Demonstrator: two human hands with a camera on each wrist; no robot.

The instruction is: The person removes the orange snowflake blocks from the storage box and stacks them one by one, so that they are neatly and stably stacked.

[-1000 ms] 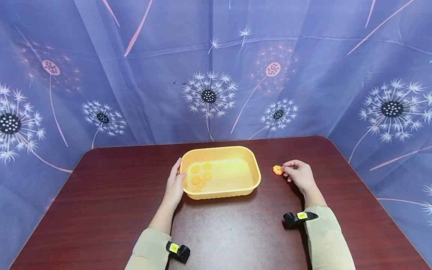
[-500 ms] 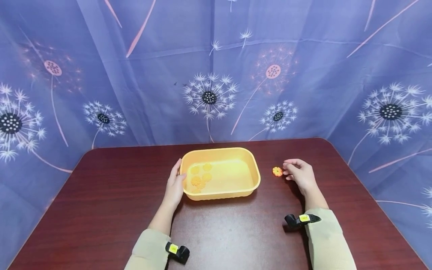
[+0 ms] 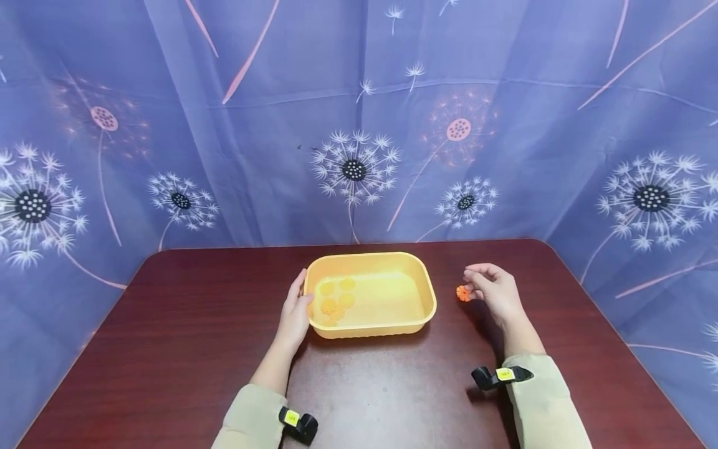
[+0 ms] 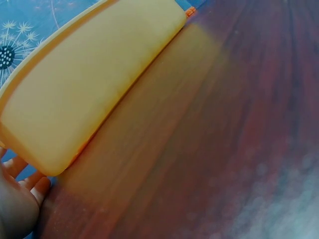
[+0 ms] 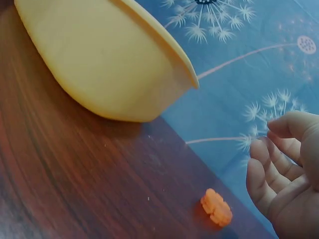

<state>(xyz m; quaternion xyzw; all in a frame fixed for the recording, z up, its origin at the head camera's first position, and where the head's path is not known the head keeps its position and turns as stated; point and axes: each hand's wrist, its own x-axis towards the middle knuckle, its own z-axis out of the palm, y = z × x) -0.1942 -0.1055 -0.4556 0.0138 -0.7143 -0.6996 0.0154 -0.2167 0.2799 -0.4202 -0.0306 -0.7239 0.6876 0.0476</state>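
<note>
A yellow rectangular plastic basin point(image 3: 370, 332) stands on the dark red-brown table. My left hand point(image 3: 294, 315) grips its left end, thumb over the rim and fingers along the outer wall, also seen in the left wrist view. Inside, toward the left, lie several orange-yellow flower-shaped pieces point(image 3: 347, 300). To the right of the basin is an orange flower-shaped piece point(image 5: 217, 208), thick with a scalloped edge. Just beside and above it hovers my right hand point(image 3: 493, 290), fingers loosely bent. The right wrist view shows a gap between that hand and the piece, with nothing held.
The table point(image 3: 168, 337) has rounded far corners. Blue-purple curtains point(image 3: 252, 156) with a dandelion print enclose its back and sides. A black strap device point(image 3: 502, 376) sits on the right sleeve, and another black device point(image 3: 299, 426) on the left.
My right hand has let go of the orange flower-shaped piece and shifted slightly above it, now partly covering it. The left hand keeps its hold on the basin. The head view has tilted a little.
</note>
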